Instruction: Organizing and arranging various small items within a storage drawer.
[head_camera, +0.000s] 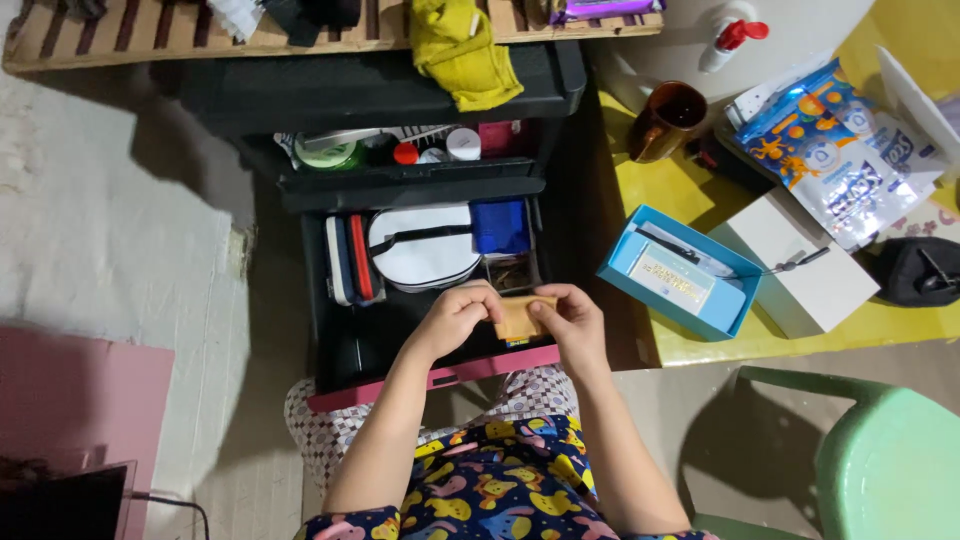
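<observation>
My left hand (455, 315) and my right hand (572, 318) meet over an open black drawer with a pink front (440, 378). Between them they pinch a small flat tan packet (520, 317), one hand on each side. Just behind the hands the drawer holds a round white pouch with a black strap (420, 245), a blue cloth item (500, 227), a small clear box (512, 272) and flat red and white cases (348, 258) standing on edge at the left.
A second open drawer (400, 185) above holds small jars and tubes. A yellow cloth (460, 50) lies on the black cabinet top. Right: a yellow table (680, 190) with a blue box (680, 272), white box (800, 265), brown mug (668, 120), snack bag (835, 150). A green chair (880, 460) stands lower right.
</observation>
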